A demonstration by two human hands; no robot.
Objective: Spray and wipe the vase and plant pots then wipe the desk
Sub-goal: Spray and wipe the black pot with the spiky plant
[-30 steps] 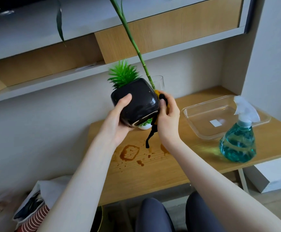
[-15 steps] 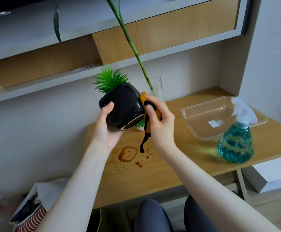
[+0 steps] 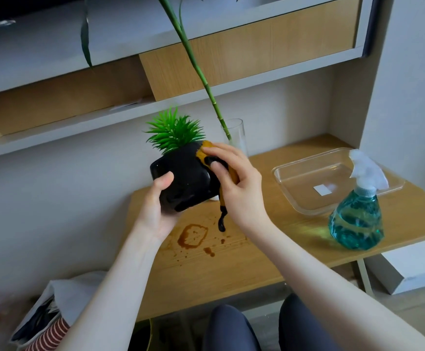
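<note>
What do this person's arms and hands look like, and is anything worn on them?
Both arms are bare along all that shows: no sleeves, gloves, watch, bracelets or rings can be seen on the left hand or the right hand. The fingernails look short and unpainted. At the bottom edge of the head view, the knees are covered in dark blue-grey trousers.

Left hand cups the black pot from below; right hand presses a cloth against its side.
</note>
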